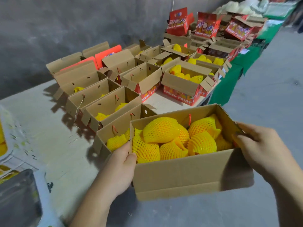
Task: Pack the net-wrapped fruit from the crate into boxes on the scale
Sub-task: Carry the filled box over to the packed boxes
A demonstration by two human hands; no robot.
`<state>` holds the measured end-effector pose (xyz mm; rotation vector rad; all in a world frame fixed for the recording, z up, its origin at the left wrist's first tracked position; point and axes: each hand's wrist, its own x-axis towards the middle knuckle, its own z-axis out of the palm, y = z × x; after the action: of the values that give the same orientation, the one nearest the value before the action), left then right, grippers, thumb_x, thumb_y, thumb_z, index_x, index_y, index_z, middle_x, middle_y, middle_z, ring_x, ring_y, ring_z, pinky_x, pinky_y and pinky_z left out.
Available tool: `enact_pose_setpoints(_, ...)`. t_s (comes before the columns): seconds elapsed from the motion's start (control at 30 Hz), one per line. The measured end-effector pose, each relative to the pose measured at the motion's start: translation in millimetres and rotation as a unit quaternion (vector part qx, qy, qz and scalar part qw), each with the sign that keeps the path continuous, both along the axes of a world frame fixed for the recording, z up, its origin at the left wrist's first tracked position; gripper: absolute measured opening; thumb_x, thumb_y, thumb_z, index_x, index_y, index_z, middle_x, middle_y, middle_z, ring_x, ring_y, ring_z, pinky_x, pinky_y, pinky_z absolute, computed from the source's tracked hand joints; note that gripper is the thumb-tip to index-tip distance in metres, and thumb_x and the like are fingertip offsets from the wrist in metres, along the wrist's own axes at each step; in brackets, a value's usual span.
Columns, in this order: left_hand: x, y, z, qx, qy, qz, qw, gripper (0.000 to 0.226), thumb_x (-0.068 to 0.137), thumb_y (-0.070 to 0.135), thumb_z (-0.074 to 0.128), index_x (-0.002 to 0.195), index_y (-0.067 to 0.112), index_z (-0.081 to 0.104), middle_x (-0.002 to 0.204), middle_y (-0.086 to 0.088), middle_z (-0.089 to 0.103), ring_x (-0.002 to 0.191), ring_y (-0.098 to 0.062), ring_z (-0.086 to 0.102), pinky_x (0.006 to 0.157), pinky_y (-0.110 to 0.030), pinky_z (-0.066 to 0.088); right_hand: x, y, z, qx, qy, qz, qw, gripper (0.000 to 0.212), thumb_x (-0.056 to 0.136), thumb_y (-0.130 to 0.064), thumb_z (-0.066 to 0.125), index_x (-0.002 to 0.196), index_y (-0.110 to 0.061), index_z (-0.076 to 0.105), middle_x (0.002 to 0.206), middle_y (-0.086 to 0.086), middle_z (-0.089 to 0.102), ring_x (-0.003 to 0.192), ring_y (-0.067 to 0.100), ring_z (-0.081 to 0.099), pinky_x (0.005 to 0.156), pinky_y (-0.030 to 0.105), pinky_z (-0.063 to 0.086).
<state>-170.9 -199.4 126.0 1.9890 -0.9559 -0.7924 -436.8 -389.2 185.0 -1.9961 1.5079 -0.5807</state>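
Observation:
I hold an open cardboard box (180, 176) in the air in front of me. It is filled with several fruits in yellow foam netting (160, 130). My left hand (122, 167) grips the box's left end, thumb hooked over the rim. My right hand (262, 149) grips the right end with fingers curled over the rim. The box hangs just beyond the near end of a row of open boxes (113, 105) on a pale table (49, 136). The crate (5, 145) shows only as a blurred white edge at far left. No scale can be made out.
Several open cartons with netted fruit stand in rows on the table, some red and printed "FRESH FRUIT" (178, 94). Empty red cartons (178, 22) are stacked at the back. A green-covered table (232, 82) runs to the right. A dark object (18, 199) lies at lower left.

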Motion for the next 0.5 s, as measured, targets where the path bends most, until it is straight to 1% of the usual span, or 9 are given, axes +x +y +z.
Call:
enact_pose_setpoints(0.1, 2, -57, -2, 0.011, -0.007, -0.015, 1.000, 0.041, 0.091, 0.041, 0.038, 0.118, 0.032, 0.068, 0.109, 0.011, 0.075, 0.105, -0.022, 0.068, 0.102, -0.051, 0.052, -3, -40, 6, -0.006, -0.003, -0.021, 1.000, 0.036, 0.093, -0.014, 0.050, 0.112, -0.037, 0.070, 0.091, 0.001, 0.075, 0.087, 0.032, 0.067, 0.077, 0.053, 0.059)
enact_pose_setpoints(0.2, 10, -108, -7, -0.004, -0.002, -0.028, 1.000, 0.043, 0.092, 0.040, 0.039, 0.123, 0.033, 0.068, 0.113, 0.013, 0.075, 0.108, -0.019, 0.068, 0.104, -0.050, 0.052, 1, -81, 10, -0.016, -0.004, -0.038, 0.999, 0.045, 0.085, -0.023, 0.046, 0.117, -0.048, 0.064, 0.090, -0.004, 0.075, 0.086, 0.029, 0.067, 0.076, 0.052, 0.060)
enact_pose_setpoints(0.23, 15, -126, -8, -0.005, -0.002, -0.033, 0.999, 0.043, 0.092, 0.040, 0.039, 0.123, 0.032, 0.068, 0.112, 0.011, 0.075, 0.107, -0.020, 0.068, 0.103, -0.052, 0.053, 2, -95, 11, -0.017, -0.005, -0.043, 0.999, 0.044, 0.084, -0.025, 0.046, 0.116, -0.051, 0.063, 0.089, -0.005, 0.075, 0.085, 0.028, 0.068, 0.075, 0.052, 0.060)
enact_pose_setpoints(0.3, 27, -165, -10, -0.008, 0.005, -0.047, 0.999, 0.039, 0.092, 0.041, 0.038, 0.114, 0.029, 0.068, 0.106, 0.003, 0.075, 0.101, -0.025, 0.069, 0.097, -0.056, 0.055, 8, -125, 11, -0.026, 0.000, -0.055, 0.998, 0.043, 0.081, -0.030, 0.046, 0.112, -0.053, 0.064, 0.084, -0.005, 0.074, 0.082, 0.029, 0.068, 0.073, 0.052, 0.061)
enact_pose_setpoints(0.33, 34, -185, -11, -0.010, 0.010, -0.056, 0.998, 0.038, 0.092, 0.041, 0.037, 0.111, 0.028, 0.067, 0.106, 0.001, 0.074, 0.100, -0.025, 0.069, 0.096, -0.056, 0.056, 11, -141, 11, -0.034, 0.005, -0.065, 0.997, 0.041, 0.078, -0.032, 0.045, 0.107, -0.052, 0.067, 0.081, -0.004, 0.073, 0.081, 0.030, 0.069, 0.071, 0.053, 0.061)
enact_pose_setpoints(0.4, 48, -230, -13, -0.026, 0.007, -0.064, 0.998, 0.037, 0.091, 0.042, 0.038, 0.111, 0.027, 0.066, 0.114, 0.001, 0.071, 0.102, -0.021, 0.067, 0.096, -0.049, 0.054, 18, -173, 9, -0.039, 0.010, -0.085, 0.996, 0.039, 0.077, -0.033, 0.047, 0.103, -0.053, 0.069, 0.081, -0.005, 0.073, 0.081, 0.030, 0.070, 0.069, 0.054, 0.061)
enact_pose_setpoints(0.43, 57, -253, -14, -0.037, 0.004, -0.071, 0.997, 0.036, 0.090, 0.041, 0.039, 0.110, 0.026, 0.065, 0.115, 0.001, 0.070, 0.103, -0.021, 0.065, 0.097, -0.049, 0.053, 23, -188, 9, -0.038, 0.007, -0.094, 0.995, 0.038, 0.078, -0.032, 0.048, 0.101, -0.054, 0.069, 0.081, -0.007, 0.073, 0.081, 0.030, 0.071, 0.069, 0.054, 0.061)
enact_pose_setpoints(0.47, 67, -275, -15, -0.044, -0.001, -0.080, 0.996, 0.034, 0.090, 0.039, 0.039, 0.106, 0.024, 0.065, 0.111, 0.000, 0.069, 0.102, -0.023, 0.065, 0.096, -0.049, 0.054, 30, -204, 9, -0.039, 0.002, -0.102, 0.994, 0.038, 0.080, -0.029, 0.050, 0.099, -0.055, 0.070, 0.082, -0.010, 0.074, 0.080, 0.028, 0.071, 0.068, 0.053, 0.061)
enact_pose_setpoints(0.5, 77, -294, -16, -0.042, -0.009, -0.090, 0.995, 0.031, 0.090, 0.037, 0.039, 0.102, 0.023, 0.064, 0.105, -0.002, 0.069, 0.100, -0.026, 0.064, 0.095, -0.052, 0.055, 36, -220, 8, -0.038, -0.001, -0.110, 0.993, 0.040, 0.083, -0.025, 0.052, 0.097, -0.058, 0.070, 0.082, -0.016, 0.074, 0.079, 0.025, 0.072, 0.068, 0.051, 0.061)
